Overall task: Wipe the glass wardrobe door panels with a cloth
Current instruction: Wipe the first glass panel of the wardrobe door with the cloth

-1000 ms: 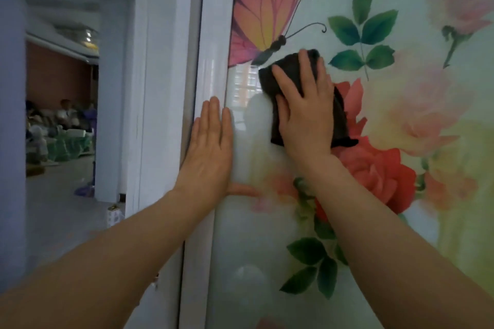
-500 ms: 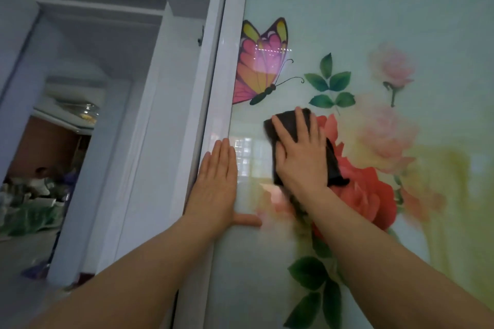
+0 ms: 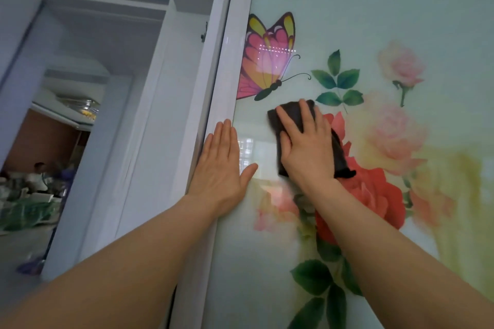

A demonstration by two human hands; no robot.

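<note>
Cloth (image 3: 337, 153) under our flat right hand (image 3: 307, 149) had barely shifted below the butterfly (image 3: 267, 61); left hand (image 3: 222, 165), fingers straight, steadied the door panel (image 3: 374, 8).

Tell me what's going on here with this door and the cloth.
A person is wiping a glass wardrobe door panel printed with roses and a butterfly. The right hand presses a dark cloth flat against the glass, just below the butterfly and over the red rose. The left hand rests flat, fingers straight, across the panel's left edge and its white frame, bracing it. To the left, the wardrobe stands open.
</note>
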